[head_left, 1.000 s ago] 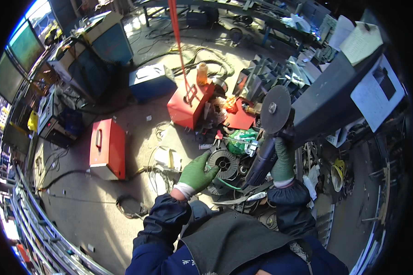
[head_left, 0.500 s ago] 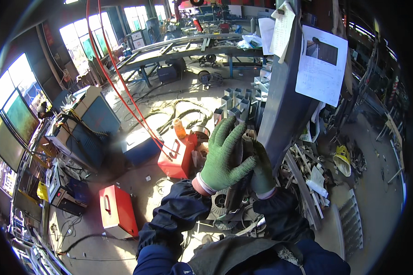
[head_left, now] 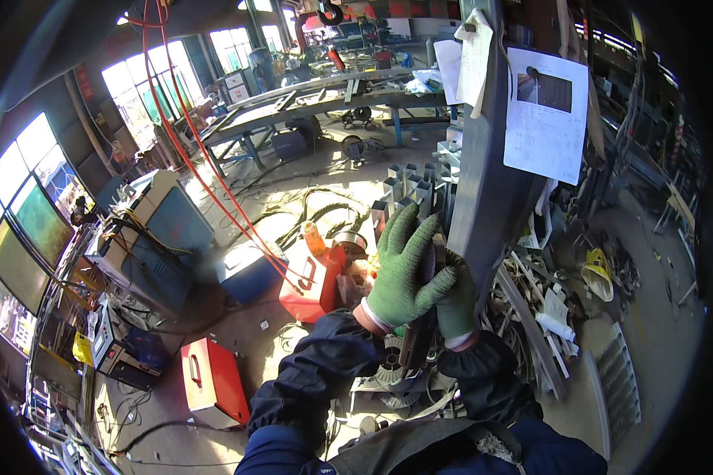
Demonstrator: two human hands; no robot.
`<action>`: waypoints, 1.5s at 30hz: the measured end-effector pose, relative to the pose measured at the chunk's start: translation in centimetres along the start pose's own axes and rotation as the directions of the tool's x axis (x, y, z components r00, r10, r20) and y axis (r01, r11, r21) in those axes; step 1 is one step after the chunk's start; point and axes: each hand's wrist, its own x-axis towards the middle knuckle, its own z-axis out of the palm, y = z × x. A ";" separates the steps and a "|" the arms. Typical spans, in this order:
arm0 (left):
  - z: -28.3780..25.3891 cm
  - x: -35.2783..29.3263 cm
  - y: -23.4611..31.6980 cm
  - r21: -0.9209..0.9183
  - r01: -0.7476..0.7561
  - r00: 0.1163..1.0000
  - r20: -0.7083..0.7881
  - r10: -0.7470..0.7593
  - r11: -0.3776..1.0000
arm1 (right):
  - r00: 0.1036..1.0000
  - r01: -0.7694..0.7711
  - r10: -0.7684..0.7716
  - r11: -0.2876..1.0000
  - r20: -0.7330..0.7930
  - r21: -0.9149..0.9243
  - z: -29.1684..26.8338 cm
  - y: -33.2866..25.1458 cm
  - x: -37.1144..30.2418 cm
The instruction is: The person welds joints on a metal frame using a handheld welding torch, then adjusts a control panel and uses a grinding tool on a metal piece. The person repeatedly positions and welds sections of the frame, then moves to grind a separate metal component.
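My left hand (head_left: 408, 277), in a green glove, is raised in front of me with its fingers stretched up and apart. It lies against a dark, long piece (head_left: 417, 347) that runs down between my forearms, its upper part mostly hidden by the gloves. Right beside it is my right hand (head_left: 456, 305), also green-gloved, close against the other side of that piece. The right fingers are largely hidden, so their grip does not show. Below the hands sits a round, dark slotted part (head_left: 390, 360).
A grey steel column (head_left: 487, 170) with pinned papers (head_left: 545, 119) rises just beyond my hands. Upright square tubes (head_left: 412, 186) stand near it. Two red boxes (head_left: 214, 384) and a blue case (head_left: 249, 273) are at left. Metal offcuts (head_left: 531, 332) and a yellow helmet (head_left: 596, 275) lie right.
The view has shifted slightly, moving the red boxes right and down in the picture. My left hand has moved a little to the right, its fingers still extended; both hands remain together.
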 end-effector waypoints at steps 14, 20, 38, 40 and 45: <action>-4.6 -1.4 2.0 0.066 0.137 0.971 0.189 -0.148 0.988 | 0.992 -0.105 0.095 0.986 -0.085 -0.128 0.3 -3.3 0.2; -4.3 1.3 -0.3 0.128 -0.385 0.903 0.259 0.344 0.914 | 0.991 -0.113 0.108 0.991 0.077 0.068 1.8 -3.3 -1.2; -5.1 -4.4 1.3 -0.056 0.704 0.709 0.110 -0.697 0.708 | 0.991 -0.112 0.094 0.976 -0.098 -0.189 1.8 -1.5 0.8; -5.5 -3.8 0.2 0.136 0.208 0.977 -0.070 -0.200 0.969 | 0.990 -0.131 0.121 0.982 -0.078 -0.134 2.0 -1.2 0.6; -5.1 -4.1 -0.6 0.301 0.253 0.944 0.131 -0.303 0.919 | 0.993 -0.108 0.095 0.966 -0.063 -0.235 2.8 -0.9 -0.9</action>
